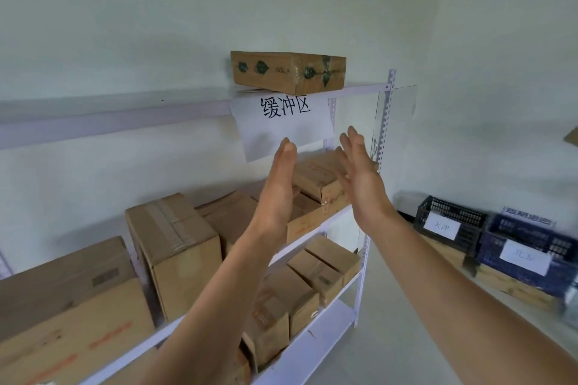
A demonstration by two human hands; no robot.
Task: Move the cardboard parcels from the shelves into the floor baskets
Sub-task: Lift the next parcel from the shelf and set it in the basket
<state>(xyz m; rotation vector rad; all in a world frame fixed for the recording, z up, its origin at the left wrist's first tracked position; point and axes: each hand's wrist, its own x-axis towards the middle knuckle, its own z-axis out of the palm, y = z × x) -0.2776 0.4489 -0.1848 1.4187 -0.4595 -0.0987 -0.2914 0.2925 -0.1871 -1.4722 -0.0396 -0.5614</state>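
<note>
My left hand (279, 175), right hand (359, 178) up, fingers straight, palms facing, gripping nothing. Flat cardboard parcel (287, 73) above them on top shelf (125, 112), over paper sign (281, 128). Dark baskets (469, 217) low right.

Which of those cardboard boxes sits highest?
The flat parcel with dark green marks, alone on the top shelf above the paper sign; others sit lower.

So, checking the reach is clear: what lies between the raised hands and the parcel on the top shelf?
Head view: only the white paper sign hanging off the top shelf, below the parcel.
</note>
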